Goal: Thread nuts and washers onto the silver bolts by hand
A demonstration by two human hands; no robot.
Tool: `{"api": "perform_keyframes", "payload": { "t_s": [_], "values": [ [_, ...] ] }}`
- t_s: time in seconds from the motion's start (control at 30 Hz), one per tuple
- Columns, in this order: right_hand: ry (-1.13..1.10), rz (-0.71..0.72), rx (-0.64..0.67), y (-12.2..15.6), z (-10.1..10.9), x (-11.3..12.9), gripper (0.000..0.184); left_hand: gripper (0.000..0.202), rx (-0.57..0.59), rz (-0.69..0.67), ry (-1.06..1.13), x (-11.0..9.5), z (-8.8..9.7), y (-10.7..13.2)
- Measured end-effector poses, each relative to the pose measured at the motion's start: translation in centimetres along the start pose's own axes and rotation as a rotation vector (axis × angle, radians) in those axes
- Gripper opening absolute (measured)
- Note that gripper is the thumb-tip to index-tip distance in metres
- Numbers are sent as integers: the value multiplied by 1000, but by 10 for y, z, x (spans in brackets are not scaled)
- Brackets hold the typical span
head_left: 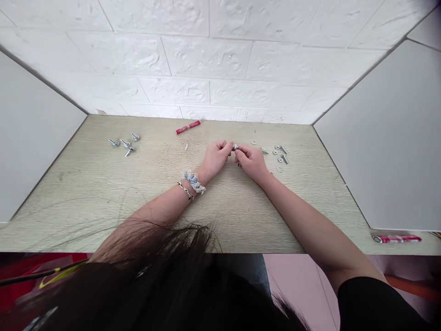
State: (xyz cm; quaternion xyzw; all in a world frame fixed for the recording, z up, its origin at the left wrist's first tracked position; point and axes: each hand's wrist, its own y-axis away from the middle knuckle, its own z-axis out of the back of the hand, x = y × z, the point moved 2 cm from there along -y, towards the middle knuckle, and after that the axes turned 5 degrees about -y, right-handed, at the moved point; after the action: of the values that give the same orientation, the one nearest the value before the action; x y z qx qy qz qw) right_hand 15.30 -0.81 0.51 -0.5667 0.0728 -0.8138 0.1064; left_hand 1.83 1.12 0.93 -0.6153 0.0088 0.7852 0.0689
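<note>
No words or numbers can be read anywhere. A red tube (188, 127) lying on the table (234, 216) near the wall bears pale marks along its side, too small and blurred to make out as letters. A second red tube (398, 239), at the table's front edge on the right, carries similar whitish marks, equally illegible. At the lower left, a red item (20, 303) below the table shows a curved yellow mark; whether it is a logo cannot be told.
</note>
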Motion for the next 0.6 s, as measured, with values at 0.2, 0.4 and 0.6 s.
{"api": "perform_keyframes", "payload": {
  "t_s": [0.2, 0.4, 0.6],
  "values": [
    [35, 37, -14, 2, -1, 1, 32, 40, -12, 21, 26, 1, 0, 0],
    [-14, 60, -109, 4, 1, 0, 23, 38, 1, 29, 4, 0, 0, 0],
    [-110, 25, -126, 1, 1, -6, 26, 37, 27, -3, -27, -2, -1, 1]
  ]
}}
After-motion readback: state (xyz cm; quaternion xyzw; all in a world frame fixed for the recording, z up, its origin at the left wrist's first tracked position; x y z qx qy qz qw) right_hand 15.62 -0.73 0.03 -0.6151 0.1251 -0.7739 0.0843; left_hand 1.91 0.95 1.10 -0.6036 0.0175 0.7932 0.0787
